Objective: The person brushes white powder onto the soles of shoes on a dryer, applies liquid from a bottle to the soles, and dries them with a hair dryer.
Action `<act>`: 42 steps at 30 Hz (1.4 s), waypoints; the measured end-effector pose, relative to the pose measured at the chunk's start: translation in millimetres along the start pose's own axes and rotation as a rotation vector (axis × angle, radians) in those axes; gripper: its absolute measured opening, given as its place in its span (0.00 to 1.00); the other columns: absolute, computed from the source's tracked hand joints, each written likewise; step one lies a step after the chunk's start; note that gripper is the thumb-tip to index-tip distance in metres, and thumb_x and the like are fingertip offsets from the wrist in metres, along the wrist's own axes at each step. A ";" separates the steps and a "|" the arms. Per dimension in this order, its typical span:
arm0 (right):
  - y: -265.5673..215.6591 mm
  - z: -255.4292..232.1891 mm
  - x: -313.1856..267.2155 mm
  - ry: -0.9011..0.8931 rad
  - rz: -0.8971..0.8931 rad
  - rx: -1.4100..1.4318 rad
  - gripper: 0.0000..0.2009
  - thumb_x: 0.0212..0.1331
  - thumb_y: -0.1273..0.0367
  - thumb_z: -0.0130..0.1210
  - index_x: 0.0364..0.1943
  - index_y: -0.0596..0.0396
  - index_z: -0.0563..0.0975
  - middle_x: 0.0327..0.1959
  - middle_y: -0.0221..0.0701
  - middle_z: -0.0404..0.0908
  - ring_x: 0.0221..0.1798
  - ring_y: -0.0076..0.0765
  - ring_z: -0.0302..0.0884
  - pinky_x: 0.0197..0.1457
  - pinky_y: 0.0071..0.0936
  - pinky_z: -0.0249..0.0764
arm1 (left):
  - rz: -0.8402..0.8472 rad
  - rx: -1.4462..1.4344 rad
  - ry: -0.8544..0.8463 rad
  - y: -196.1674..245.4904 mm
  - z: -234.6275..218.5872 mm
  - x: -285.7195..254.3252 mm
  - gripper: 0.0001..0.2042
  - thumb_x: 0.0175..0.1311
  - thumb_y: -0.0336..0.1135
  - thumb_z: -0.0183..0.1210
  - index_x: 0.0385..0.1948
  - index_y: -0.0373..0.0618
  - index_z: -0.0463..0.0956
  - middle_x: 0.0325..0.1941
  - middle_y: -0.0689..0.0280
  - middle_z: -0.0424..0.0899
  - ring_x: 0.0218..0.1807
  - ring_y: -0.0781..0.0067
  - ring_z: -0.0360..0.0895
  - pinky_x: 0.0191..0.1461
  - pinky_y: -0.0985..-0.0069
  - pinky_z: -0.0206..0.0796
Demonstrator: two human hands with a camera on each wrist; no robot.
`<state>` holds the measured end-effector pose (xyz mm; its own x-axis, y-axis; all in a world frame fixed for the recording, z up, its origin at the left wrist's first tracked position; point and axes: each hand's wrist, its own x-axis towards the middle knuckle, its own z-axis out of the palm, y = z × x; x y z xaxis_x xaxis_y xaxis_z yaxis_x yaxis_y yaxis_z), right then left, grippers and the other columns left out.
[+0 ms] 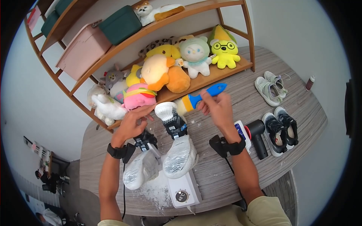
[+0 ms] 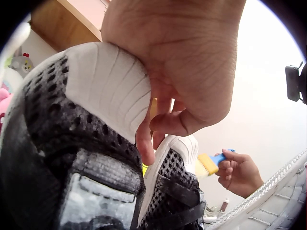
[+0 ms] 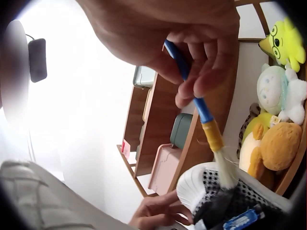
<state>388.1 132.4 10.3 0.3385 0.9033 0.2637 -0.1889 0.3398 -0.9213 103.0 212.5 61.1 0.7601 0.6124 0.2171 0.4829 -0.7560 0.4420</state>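
My right hand (image 1: 218, 109) holds a flat paintbrush (image 1: 215, 89) by its blue handle, its pale bristles against the mesh near the toe of a black-and-white shoe (image 3: 197, 184). My left hand (image 1: 130, 122) reaches with loosely extended fingers to the white toe of that shoe, fingertips right at its edge. A second black shoe (image 2: 91, 143) sits below the left hand, its white toe cap close under the palm. Nearer my body, two white shoes show their soles (image 1: 179, 156) beside a white box (image 1: 184, 190) with a dial reading 48°C.
White powder (image 1: 156, 192) lies around the box. To the right are a black hand-held device (image 1: 258, 137), a white-and-blue bottle (image 1: 242, 133), dark shoes (image 1: 279, 132), pale shoes (image 1: 269, 90) and a small bottle (image 1: 310, 83). Behind stands a wooden shelf (image 1: 207, 81) with plush toys and bins.
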 end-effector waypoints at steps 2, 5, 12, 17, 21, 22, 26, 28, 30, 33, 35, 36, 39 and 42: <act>-4.2 -3.1 0.2 0.044 -0.001 0.058 0.14 0.63 0.66 0.56 0.26 0.64 0.78 0.19 0.35 0.80 0.20 0.25 0.77 0.24 0.25 0.70 | -0.002 -0.011 0.002 0.5 0.2 1.1 0.36 0.42 0.13 0.44 0.62 0.43 0.69 0.55 0.55 0.78 0.42 0.67 0.82 0.45 0.75 0.74; -1.2 -2.5 0.1 0.086 -0.057 -0.143 0.14 0.63 0.66 0.56 0.25 0.63 0.78 0.18 0.33 0.80 0.19 0.22 0.75 0.23 0.21 0.68 | -0.017 -0.006 -0.003 1.6 0.1 1.6 0.36 0.42 0.13 0.43 0.62 0.43 0.70 0.54 0.55 0.79 0.42 0.67 0.83 0.45 0.75 0.74; -8.8 5.5 -9.9 -0.062 -0.029 0.097 0.11 0.64 0.66 0.56 0.30 0.61 0.79 0.18 0.30 0.79 0.18 0.19 0.72 0.22 0.17 0.67 | -0.016 0.020 -0.007 3.9 -1.1 0.6 0.36 0.43 0.13 0.44 0.63 0.43 0.69 0.56 0.55 0.78 0.42 0.66 0.82 0.46 0.75 0.74; -22.4 -0.6 -15.4 -0.148 -0.087 0.181 0.10 0.63 0.67 0.57 0.31 0.61 0.79 0.18 0.30 0.78 0.18 0.18 0.72 0.22 0.17 0.67 | -0.010 0.028 -0.011 2.4 -1.1 0.2 0.36 0.43 0.13 0.44 0.63 0.45 0.69 0.57 0.55 0.78 0.42 0.66 0.83 0.47 0.75 0.74; -6.6 2.2 -6.4 -0.080 -0.207 -0.079 0.08 0.64 0.69 0.56 0.34 0.62 0.79 0.19 0.28 0.78 0.19 0.17 0.72 0.23 0.15 0.67 | 0.011 0.027 0.008 0.6 -0.8 -1.2 0.36 0.42 0.14 0.45 0.63 0.45 0.70 0.57 0.55 0.78 0.42 0.66 0.83 0.46 0.75 0.74; -3.4 4.2 -4.8 -0.002 -0.293 -0.195 0.07 0.64 0.70 0.56 0.35 0.62 0.79 0.20 0.28 0.78 0.19 0.16 0.72 0.23 0.15 0.67 | 0.016 0.026 0.012 0.4 -0.8 -1.1 0.36 0.42 0.14 0.45 0.62 0.45 0.70 0.57 0.55 0.78 0.42 0.66 0.83 0.46 0.75 0.74; -15.0 5.2 -11.9 -0.095 -0.225 -0.031 0.06 0.64 0.70 0.56 0.36 0.61 0.80 0.21 0.26 0.79 0.21 0.16 0.73 0.24 0.14 0.68 | 0.031 0.049 0.029 2.4 -0.9 -1.5 0.36 0.42 0.14 0.46 0.62 0.45 0.70 0.57 0.56 0.78 0.42 0.66 0.83 0.44 0.74 0.74; -18.9 8.2 -20.0 -0.219 -0.251 0.071 0.06 0.63 0.70 0.57 0.37 0.60 0.80 0.22 0.27 0.79 0.21 0.16 0.73 0.24 0.15 0.68 | 0.009 0.077 0.024 7.9 -2.6 -1.5 0.35 0.42 0.15 0.46 0.61 0.45 0.71 0.57 0.56 0.79 0.42 0.67 0.84 0.43 0.74 0.75; -18.9 11.8 -20.9 -0.363 -0.188 -0.035 0.07 0.63 0.71 0.58 0.38 0.61 0.80 0.24 0.28 0.80 0.22 0.16 0.73 0.25 0.15 0.69 | 0.000 0.089 0.024 9.7 -2.9 -1.1 0.35 0.42 0.15 0.47 0.61 0.45 0.71 0.56 0.56 0.79 0.42 0.67 0.84 0.43 0.74 0.75; -15.6 17.9 -21.4 -0.357 -0.255 -0.115 0.08 0.62 0.72 0.58 0.40 0.62 0.80 0.26 0.29 0.82 0.23 0.17 0.74 0.25 0.16 0.70 | 0.017 0.097 0.038 7.0 -2.8 -2.0 0.34 0.42 0.16 0.47 0.60 0.44 0.72 0.55 0.56 0.80 0.42 0.67 0.85 0.43 0.73 0.75; -16.8 20.9 -23.1 -0.286 -0.345 -0.123 0.08 0.62 0.73 0.58 0.41 0.62 0.80 0.28 0.30 0.82 0.23 0.17 0.74 0.26 0.17 0.70 | 0.045 0.119 0.048 1.9 -1.5 -3.0 0.33 0.43 0.17 0.48 0.59 0.43 0.72 0.53 0.55 0.80 0.42 0.66 0.85 0.44 0.72 0.75; -20.6 21.9 -25.0 -0.254 -0.387 -0.118 0.08 0.62 0.73 0.58 0.42 0.63 0.81 0.29 0.30 0.83 0.23 0.17 0.74 0.26 0.17 0.71 | 0.037 0.117 0.047 1.6 -2.1 -3.0 0.32 0.43 0.17 0.48 0.59 0.42 0.72 0.52 0.55 0.80 0.41 0.65 0.85 0.45 0.71 0.75; -20.0 20.3 -30.1 -0.292 -0.394 -0.069 0.08 0.61 0.74 0.58 0.42 0.62 0.81 0.30 0.31 0.83 0.23 0.18 0.73 0.27 0.18 0.71 | 0.015 0.114 0.042 3.6 -2.2 -2.6 0.32 0.43 0.17 0.48 0.58 0.40 0.73 0.51 0.54 0.81 0.41 0.64 0.84 0.46 0.70 0.75; -21.4 17.6 -26.5 -0.395 -0.364 -0.162 0.08 0.61 0.74 0.58 0.42 0.63 0.81 0.29 0.31 0.83 0.23 0.18 0.74 0.27 0.19 0.72 | 0.008 0.113 0.044 6.7 -2.7 -1.9 0.32 0.42 0.18 0.49 0.58 0.41 0.72 0.50 0.54 0.81 0.41 0.64 0.84 0.46 0.70 0.75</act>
<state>367.0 105.8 28.0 -0.0219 0.7750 0.6315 0.0302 0.6319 -0.7745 103.6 206.8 66.0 0.7455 0.6139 0.2596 0.5247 -0.7807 0.3394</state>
